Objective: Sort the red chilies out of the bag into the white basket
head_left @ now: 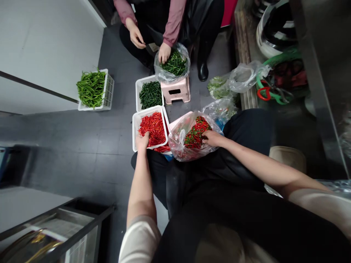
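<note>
The person's right hand is resting inside the open clear plastic bag, its fingers bent and touching the right edge of a heap of stalked red chillies. Whether those fingertips are pinching a chilli cannot be told. From this grip the heap is lying directly to the left, its longer spread slanting from near left to far right, while single chillies are pointing every way among their green stalks.

The left hand is lying over the near left corner of a white basket, thumb showing on the inside, fingers partly hidden; it is hard to say whether it is holding the rim or a chilli. Loose red chillies are lying just beyond and to the right of that thumb. The bag is sitting between the two hands, with the right hand nearer to its heap and the left nearer to the basket. Beyond the left hand's basket, dark green chillies are filling another.
</note>
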The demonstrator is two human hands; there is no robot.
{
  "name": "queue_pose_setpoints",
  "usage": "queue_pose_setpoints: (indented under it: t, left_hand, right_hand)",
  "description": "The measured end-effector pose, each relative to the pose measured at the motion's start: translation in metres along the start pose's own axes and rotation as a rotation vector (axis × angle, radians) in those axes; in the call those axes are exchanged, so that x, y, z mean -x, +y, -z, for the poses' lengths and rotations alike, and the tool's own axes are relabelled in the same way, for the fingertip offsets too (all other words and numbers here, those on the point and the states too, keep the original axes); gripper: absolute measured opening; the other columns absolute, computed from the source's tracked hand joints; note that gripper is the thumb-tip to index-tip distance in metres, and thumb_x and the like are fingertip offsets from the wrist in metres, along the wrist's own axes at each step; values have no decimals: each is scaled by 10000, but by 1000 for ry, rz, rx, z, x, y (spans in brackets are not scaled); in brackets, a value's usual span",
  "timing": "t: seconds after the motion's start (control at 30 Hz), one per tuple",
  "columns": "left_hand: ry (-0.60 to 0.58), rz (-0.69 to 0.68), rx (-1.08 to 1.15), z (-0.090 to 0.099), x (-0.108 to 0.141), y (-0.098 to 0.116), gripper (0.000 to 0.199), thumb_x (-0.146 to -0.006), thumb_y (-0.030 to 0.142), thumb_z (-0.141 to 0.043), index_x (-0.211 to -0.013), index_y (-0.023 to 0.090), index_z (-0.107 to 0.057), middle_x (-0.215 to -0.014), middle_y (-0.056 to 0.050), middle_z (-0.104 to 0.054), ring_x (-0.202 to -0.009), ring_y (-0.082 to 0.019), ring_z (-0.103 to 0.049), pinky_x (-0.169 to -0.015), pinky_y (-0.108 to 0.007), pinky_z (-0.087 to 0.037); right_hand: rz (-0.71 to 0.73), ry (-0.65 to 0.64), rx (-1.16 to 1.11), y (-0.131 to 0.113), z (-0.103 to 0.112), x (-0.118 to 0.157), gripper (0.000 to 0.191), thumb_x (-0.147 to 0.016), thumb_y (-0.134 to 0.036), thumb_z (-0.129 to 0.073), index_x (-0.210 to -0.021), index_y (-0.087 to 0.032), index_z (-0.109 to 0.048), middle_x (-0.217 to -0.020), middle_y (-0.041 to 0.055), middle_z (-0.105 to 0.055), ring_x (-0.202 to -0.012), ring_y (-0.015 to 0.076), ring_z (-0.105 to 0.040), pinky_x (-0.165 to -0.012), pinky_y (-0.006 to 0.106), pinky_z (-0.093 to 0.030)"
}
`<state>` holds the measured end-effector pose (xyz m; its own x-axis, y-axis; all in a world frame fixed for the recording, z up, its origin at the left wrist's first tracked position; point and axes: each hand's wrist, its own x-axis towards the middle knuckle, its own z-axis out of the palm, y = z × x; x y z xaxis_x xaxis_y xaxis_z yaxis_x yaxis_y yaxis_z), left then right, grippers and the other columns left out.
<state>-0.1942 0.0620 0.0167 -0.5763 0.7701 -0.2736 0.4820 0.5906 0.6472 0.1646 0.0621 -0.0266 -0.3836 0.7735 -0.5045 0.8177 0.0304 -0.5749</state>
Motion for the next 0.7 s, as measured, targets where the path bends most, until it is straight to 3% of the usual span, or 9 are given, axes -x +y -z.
queue_pose_setpoints:
  t: [0.07, 0.13, 0.2, 0.3, 0.37, 0.47, 0.53, 0.63, 0.7]
  left_hand:
    - [-33, 15, -184, 6, -20, -9, 526, -702, 376, -676, -1149, 136, -539, -1059, -116, -624, -980, -246, -584, -910, -378, -430]
    - [-56, 69, -301, 8, -30, -14, 840, -619, 420, -744, -1316, 111, -390, -1296, -196, -464, -1139, -313, -498, -978, -429, -378]
    - [-17, 60, -344, 7, -30, -15, 955, -617, 427, -743, -1384, 92, -282, -1409, -234, -294, -1231, -338, -410, -1019, -437, -339]
    - [89, -99, -221, -2, -12, -6, 680, -736, 353, -633, -1324, 110, -391, -1353, -184, -394, -1196, -275, -452, -1019, -382, -352]
    - [72, -197, -38, -13, 11, 6, 460, -784, 313, -563, -1202, 131, -509, -1216, -130, -534, -1076, -221, -536, -958, -344, -409]
    - [-158, -281, 308, -36, 58, 24, 290, -819, 332, -506, -1023, 143, -588, -998, -81, -638, -897, -167, -597, -830, -298, -471]
    - [-370, -274, 440, -55, 91, 32, 269, -807, 354, -532, -958, 144, -605, -881, -62, -655, -777, -143, -605, -734, -267, -481]
    - [-683, -185, 451, -81, 127, 35, 251, -794, 356, -558, -894, 134, -618, -730, -37, -638, -611, -110, -565, -589, -224, -441]
    - [-739, -145, 396, -96, 141, 34, 207, -788, 318, -571, -863, 130, -617, -641, -6, -594, -537, -87, -509, -529, -200, -388]
  right_hand:
    - [-15, 18, 45, -3, 0, -6, 261, -684, -129, -684, -942, -145, -645, -1024, 144, -626, -964, 297, -573, -834, 346, -426]
    - [-70, 1, 82, -6, 0, -14, 229, -676, -113, -689, -897, -144, -640, -983, 141, -638, -941, 290, -587, -814, 324, -432]
    - [-154, -52, 116, -10, -3, -23, 186, -651, -146, -724, -816, -141, -638, -916, 138, -649, -914, 295, -600, -785, 318, -442]
    - [-283, -79, 140, -13, -20, -34, 288, -603, -282, -783, -796, -142, -620, -894, 125, -647, -909, 296, -603, -739, 316, -456]
    - [-384, -8, 15, -15, -36, -38, 349, -627, -345, -764, -862, -150, -595, -870, 96, -640, -843, 249, -614, -665, 284, -463]
    - [-497, 92, -473, -16, -58, -37, 288, -703, -292, -705, -903, -175, -535, -634, -10, -569, -520, 134, -536, -464, 220, -396]
    - [-492, 47, -745, -17, -62, -34, 211, -715, -232, -685, -820, -184, -509, -493, -72, -456, -373, 85, -393, -381, 192, -306]
    - [-435, -8, -844, -18, -51, -25, 192, -711, -176, -664, -677, -174, -475, -431, -76, -406, -334, 63, -321, -352, 181, -234]
    - [-391, 38, -876, -17, -37, -16, 166, -710, -154, -647, -695, -168, -483, -470, -56, -471, -358, 63, -351, -360, 177, -239]
